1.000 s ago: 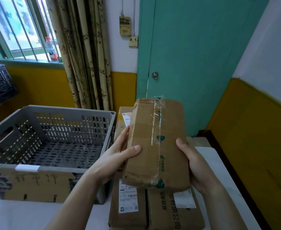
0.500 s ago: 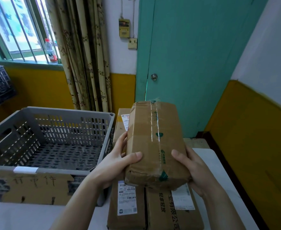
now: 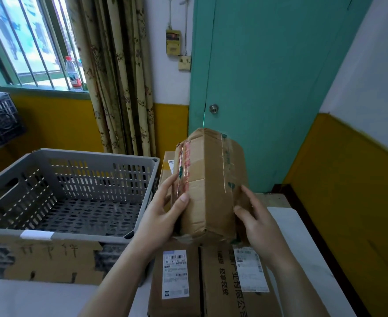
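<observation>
The grey slotted crate (image 3: 74, 154) stands left of the labelled boxes (image 3: 177, 282). Just above those boxes I hold a taped cardboard parcel (image 3: 211, 184) (one long edge turned towards me), with my left hand (image 3: 163, 216) and right hand (image 3: 257, 223) curled round its sides.

A grey crate (image 3: 92, 154) is standing on the white counter (image 3: 302, 239), labelled boxes (image 3: 229, 282) are lying just beside it, and a water bottle (image 3: 74, 74) is standing on the windowsill (image 3: 39, 89).
</observation>
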Action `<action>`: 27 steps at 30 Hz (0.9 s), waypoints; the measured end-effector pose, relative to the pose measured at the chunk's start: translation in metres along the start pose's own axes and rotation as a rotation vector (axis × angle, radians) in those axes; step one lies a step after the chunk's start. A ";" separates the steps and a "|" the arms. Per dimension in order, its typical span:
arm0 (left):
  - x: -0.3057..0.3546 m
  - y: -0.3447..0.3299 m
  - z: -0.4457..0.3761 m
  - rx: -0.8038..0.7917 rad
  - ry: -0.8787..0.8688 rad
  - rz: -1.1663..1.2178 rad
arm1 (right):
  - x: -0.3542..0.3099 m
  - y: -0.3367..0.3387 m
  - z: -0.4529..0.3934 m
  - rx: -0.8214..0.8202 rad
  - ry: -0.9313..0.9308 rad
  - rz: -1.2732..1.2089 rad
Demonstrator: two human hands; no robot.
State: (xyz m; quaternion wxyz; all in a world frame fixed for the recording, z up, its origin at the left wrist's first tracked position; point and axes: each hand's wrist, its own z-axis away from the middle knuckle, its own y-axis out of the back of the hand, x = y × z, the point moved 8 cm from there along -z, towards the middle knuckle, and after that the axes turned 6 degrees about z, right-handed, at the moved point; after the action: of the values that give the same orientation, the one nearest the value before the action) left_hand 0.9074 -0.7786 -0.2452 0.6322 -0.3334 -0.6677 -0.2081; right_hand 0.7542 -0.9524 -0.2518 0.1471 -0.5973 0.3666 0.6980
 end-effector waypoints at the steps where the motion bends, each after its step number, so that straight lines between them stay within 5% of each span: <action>1: -0.001 0.002 0.000 0.020 0.004 0.030 | 0.000 -0.001 0.001 0.000 -0.014 -0.008; 13: -0.016 -0.014 0.008 0.090 0.189 0.363 | -0.007 -0.017 0.008 -0.074 -0.042 0.056; 27: -0.004 -0.022 0.006 -0.008 0.114 0.203 | -0.010 -0.025 0.014 -0.113 -0.002 -0.015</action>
State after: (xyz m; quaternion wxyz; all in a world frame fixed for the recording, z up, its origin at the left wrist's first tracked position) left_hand 0.8874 -0.7899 -0.2470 0.6858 -0.3893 -0.5926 -0.1645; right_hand 0.7626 -0.9230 -0.2502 0.1188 -0.6067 0.3218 0.7171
